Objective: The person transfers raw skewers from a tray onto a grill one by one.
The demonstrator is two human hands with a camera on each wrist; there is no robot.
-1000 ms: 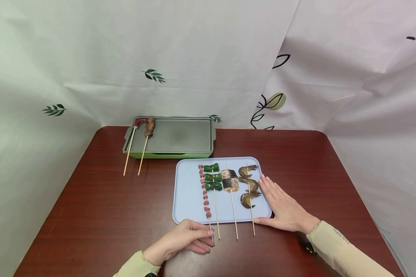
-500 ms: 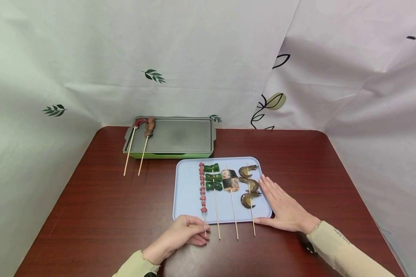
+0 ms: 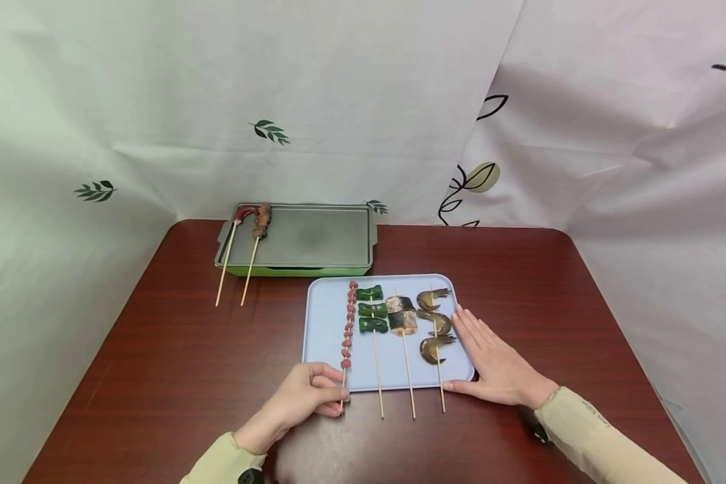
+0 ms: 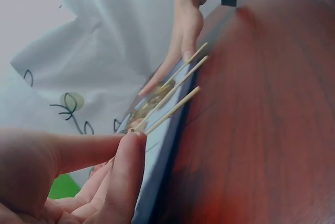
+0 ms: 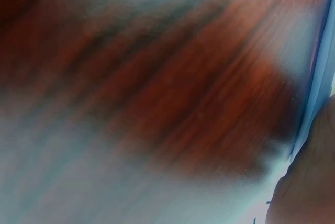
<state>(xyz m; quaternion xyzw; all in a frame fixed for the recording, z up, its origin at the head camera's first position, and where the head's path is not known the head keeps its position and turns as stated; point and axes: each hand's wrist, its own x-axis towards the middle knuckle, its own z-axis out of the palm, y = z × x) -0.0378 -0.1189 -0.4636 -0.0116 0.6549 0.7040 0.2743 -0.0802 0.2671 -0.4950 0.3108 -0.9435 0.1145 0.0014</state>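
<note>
Lengthwise, the skewer of small red pieces (image 3: 348,327) points away from the left hand (image 3: 307,391), the nearer hand, slanting so that its bare end sits further left. Its food is over the left half of the light-blue tray (image 3: 327,323); whether it touches the tray I cannot tell. At the tray's near rim, that hand pinches the stick between thumb and fingers. The right hand (image 3: 499,366) lies with fingers straight along the tray's right edge, thumb at the near-right corner.

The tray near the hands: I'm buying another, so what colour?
The tray is pale blue, seen best in the head view.
</note>
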